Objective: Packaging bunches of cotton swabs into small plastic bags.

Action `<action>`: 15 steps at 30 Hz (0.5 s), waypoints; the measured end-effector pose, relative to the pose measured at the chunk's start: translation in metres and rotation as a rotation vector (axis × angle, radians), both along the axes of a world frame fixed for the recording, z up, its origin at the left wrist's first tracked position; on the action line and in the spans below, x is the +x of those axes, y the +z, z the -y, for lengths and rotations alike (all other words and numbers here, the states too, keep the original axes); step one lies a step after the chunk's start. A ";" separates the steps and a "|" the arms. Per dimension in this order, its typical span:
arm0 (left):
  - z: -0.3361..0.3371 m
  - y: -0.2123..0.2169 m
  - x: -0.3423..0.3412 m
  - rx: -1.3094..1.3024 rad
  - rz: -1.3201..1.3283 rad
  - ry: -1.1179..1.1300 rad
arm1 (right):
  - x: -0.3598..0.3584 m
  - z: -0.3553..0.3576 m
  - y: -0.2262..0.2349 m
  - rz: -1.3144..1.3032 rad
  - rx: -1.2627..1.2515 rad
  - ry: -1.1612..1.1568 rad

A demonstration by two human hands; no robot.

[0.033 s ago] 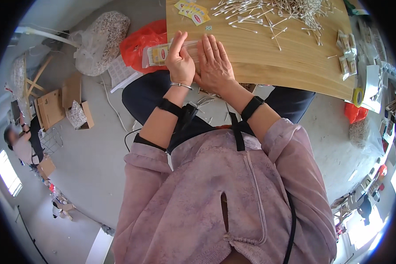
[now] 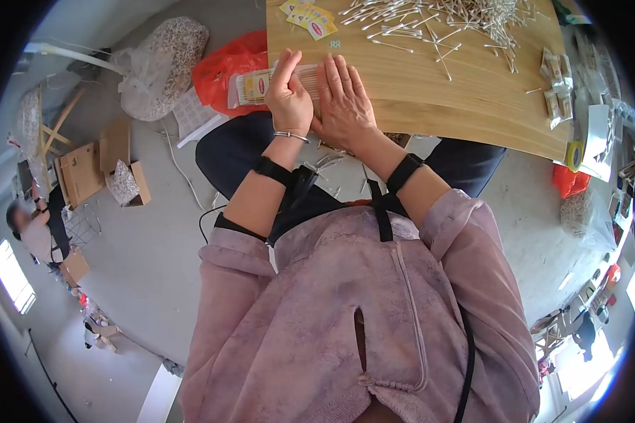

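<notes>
A clear packet of cotton swabs (image 2: 250,89) with a yellow and red label lies at the near left edge of the wooden table. My left hand (image 2: 291,102) lies across it, tilted onto its side, fingers stretched upward and slightly curved. Flat on the packet's right part rests my right hand (image 2: 346,97), its fingers straight and palm down. The heels of both hands nearly meet. Part of the packet is hidden beneath them. Beyond my hands are several yellow label cards (image 2: 310,17) and a small pale green sticker (image 2: 334,44).
Loose cotton swabs (image 2: 466,21) are heaped at the table's far side. Small filled packets (image 2: 557,84) and a tape roll (image 2: 574,155) lie along its right edge. A red plastic bag (image 2: 222,67) and a large bag of swabs (image 2: 166,67) sit left. Another person (image 2: 46,229) is far left.
</notes>
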State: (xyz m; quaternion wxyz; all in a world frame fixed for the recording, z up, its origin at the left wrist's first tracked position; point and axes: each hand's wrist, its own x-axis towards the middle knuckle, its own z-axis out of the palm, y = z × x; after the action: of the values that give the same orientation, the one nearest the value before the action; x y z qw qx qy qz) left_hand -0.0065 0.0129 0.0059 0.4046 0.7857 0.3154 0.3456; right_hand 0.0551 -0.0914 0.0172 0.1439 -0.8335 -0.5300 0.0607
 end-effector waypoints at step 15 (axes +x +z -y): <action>-0.011 0.010 -0.013 -0.491 0.074 -0.221 | -0.010 -0.006 -0.004 -0.013 0.001 -0.037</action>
State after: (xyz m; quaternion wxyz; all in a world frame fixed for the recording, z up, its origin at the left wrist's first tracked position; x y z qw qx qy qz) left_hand -0.0197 0.0234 0.0156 0.6295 0.6805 0.2871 0.2413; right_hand 0.0454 -0.0851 0.0131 0.1489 -0.8427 -0.5135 0.0634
